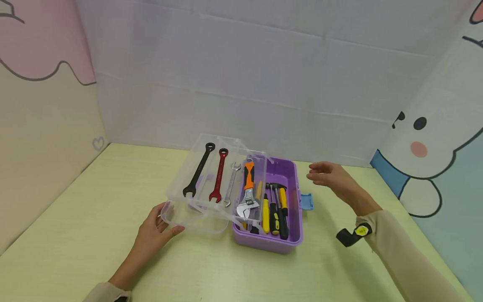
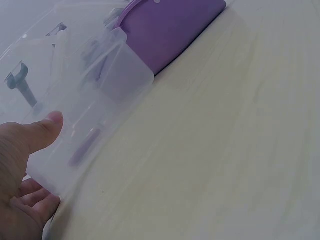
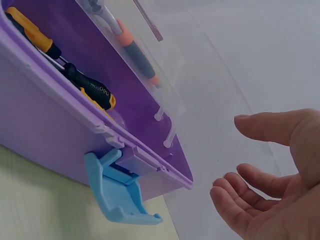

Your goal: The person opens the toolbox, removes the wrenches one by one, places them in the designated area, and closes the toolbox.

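Note:
A purple toolbox [image 1: 268, 245] stands open, its clear lid [image 1: 215, 224] laid back to the left. Above the lid and partly over the box sits a clear tray [image 1: 177, 184] bearing a black wrench [image 1: 200, 170], a red wrench [image 1: 219, 174], a small silver wrench [image 1: 232, 184] and an orange-handled adjustable wrench [image 1: 248, 180]. My left hand [image 1: 152, 230] grips the lid's left end, thumb [image 2: 47, 132] at its near side and fingers [image 2: 40, 202] by its lower edge. To the right of the box my right hand [image 1: 333, 178] hovers, holding nothing, thumb and fingers apart.
Inside the box lie a hammer [image 1: 279, 185], a yellow-handled tool [image 1: 266, 218] and several screwdrivers [image 1: 273, 222]. A blue latch [image 1: 307, 201] sticks out from its right side. White cloth [image 1: 226, 84] hangs behind the pale table [image 1: 94, 201]; printed panels [image 1: 434, 126] stand at the sides.

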